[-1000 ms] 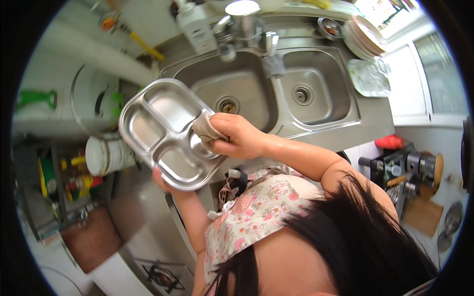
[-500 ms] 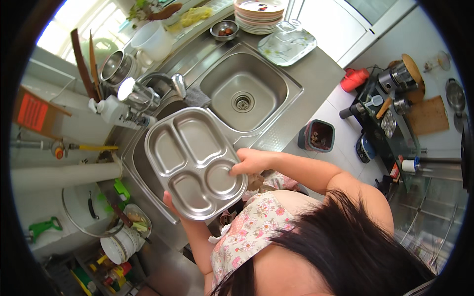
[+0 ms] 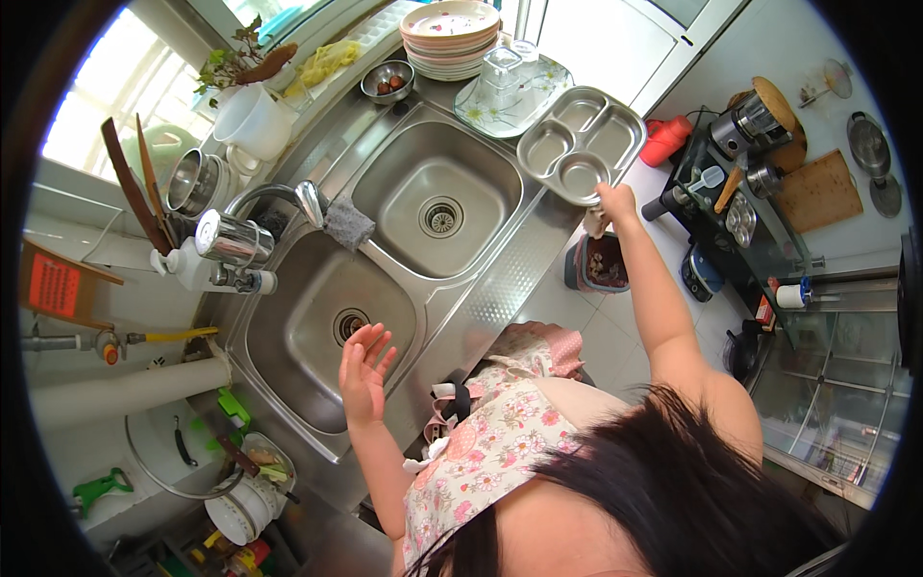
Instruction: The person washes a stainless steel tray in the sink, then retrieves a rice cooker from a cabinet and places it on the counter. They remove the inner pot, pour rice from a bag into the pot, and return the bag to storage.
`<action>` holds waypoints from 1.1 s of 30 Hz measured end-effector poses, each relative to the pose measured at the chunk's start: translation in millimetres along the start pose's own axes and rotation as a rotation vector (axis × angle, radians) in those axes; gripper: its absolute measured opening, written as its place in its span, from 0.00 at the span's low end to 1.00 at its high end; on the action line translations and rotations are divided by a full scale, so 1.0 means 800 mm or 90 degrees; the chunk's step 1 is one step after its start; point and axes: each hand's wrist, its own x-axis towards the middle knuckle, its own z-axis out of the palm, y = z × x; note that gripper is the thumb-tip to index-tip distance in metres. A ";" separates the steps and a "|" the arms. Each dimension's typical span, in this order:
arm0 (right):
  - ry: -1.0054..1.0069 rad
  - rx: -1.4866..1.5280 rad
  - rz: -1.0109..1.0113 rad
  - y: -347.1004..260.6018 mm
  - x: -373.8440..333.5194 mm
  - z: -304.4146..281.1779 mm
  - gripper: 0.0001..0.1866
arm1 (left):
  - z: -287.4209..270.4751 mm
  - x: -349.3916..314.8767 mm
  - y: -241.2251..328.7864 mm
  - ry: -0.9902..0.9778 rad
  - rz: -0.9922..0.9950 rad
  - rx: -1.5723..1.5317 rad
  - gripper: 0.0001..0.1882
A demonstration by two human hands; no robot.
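Observation:
A steel divided food tray [image 3: 547, 147] is gripped at its near edge by my right hand [image 3: 617, 205]. It is out over the right end of the steel counter, close beside a flowered serving tray [image 3: 488, 119] that bears upturned clear glasses [image 3: 503, 75]. Below my right fingers hangs a crumpled pale cloth-like piece [image 3: 597, 224], partly hidden. My left hand [image 3: 363, 373] holds nothing, its fingers apart, above the near part of the left sink basin [image 3: 298, 332].
The right basin [image 3: 409, 188] lies behind the tap [image 3: 310, 204], where a grey sponge cloth [image 3: 348, 225] rests. Stacked plates [image 3: 450, 43] and a small steel bowl [image 3: 388, 83] stand at the back. A waste bin [image 3: 598, 264] is on the floor to the right.
The divided tray has moved from over the left basin to the far right, carried by my right hand. My left hand has let go of it and opened.

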 end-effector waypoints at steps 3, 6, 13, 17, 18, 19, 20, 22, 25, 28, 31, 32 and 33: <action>0.042 -0.018 0.007 0.011 0.033 0.005 0.23 | -0.021 -0.010 -0.003 0.054 0.014 -0.012 0.19; 0.031 0.020 0.029 0.008 0.043 0.013 0.21 | -0.029 -0.021 -0.005 0.102 0.019 -0.036 0.18; -0.064 -0.114 0.039 0.006 0.060 0.004 0.29 | -0.045 -0.031 -0.014 0.147 0.028 -0.067 0.18; -0.133 -0.054 0.032 -0.003 0.043 -0.003 0.38 | -0.044 -0.035 -0.015 0.176 0.028 -0.090 0.17; -0.116 -0.136 0.027 0.002 0.047 -0.003 0.38 | -0.046 -0.037 -0.016 0.180 0.032 -0.093 0.17; -0.078 -0.184 -0.011 0.005 0.042 -0.005 0.36 | -0.047 -0.039 -0.018 0.184 0.036 -0.096 0.17; -0.048 -0.233 -0.052 -0.001 0.025 -0.005 0.34 | -0.050 -0.044 -0.020 0.196 0.042 -0.100 0.17; 0.027 -0.271 -0.145 -0.012 -0.002 -0.003 0.29 | -0.052 -0.051 -0.026 0.224 0.041 -0.113 0.16; 0.110 -0.346 -0.201 -0.033 -0.078 0.032 0.23 | -0.068 -0.064 -0.032 0.253 0.044 -0.131 0.15; 0.035 -0.480 -0.343 -0.026 -0.123 0.072 0.17 | -0.087 -0.077 -0.042 0.271 0.054 -0.137 0.15; -0.107 -0.446 -0.528 -0.028 -0.170 0.109 0.14 | -0.089 -0.093 -0.049 0.301 0.083 -0.151 0.14; -0.195 -0.383 -0.547 -0.037 -0.191 0.122 0.14 | -0.090 -0.101 -0.051 0.317 0.089 -0.142 0.14; -0.237 -0.344 -0.570 -0.044 -0.207 0.136 0.14 | -0.088 -0.105 -0.047 0.329 0.093 -0.128 0.14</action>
